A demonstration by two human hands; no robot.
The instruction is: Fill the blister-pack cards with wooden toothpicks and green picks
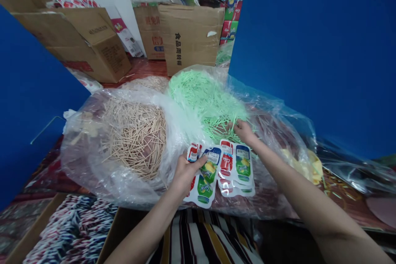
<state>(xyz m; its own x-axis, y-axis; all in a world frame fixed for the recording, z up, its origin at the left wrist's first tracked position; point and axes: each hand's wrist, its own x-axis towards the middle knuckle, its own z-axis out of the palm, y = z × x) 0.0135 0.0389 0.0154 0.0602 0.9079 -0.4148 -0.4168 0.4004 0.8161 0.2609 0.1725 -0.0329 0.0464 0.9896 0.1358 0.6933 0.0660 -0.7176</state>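
My left hand (186, 172) is closed on bottle-shaped printed packs (204, 189) with red cola and green lemon-drink pictures, thumb on top. Just right of it, more of the same packs (236, 169) lie stacked on the plastic sheet. My right hand (243, 130) reaches past them to the near edge of a heap of thin light-green sticks (201, 90). Its fingers are bent together among the sticks, and the fingertips are partly hidden. Left of the green heap, thin tan sticks (139, 136) lie in an open clear plastic bag (83, 161).
Cardboard boxes (192, 33) stand along the back, with another open box (102, 45) at back left. Blue panels (315, 49) rise on both sides. A carton (71, 231) at lower left holds rows of packs. Yellow pieces (314, 167) lie at right.
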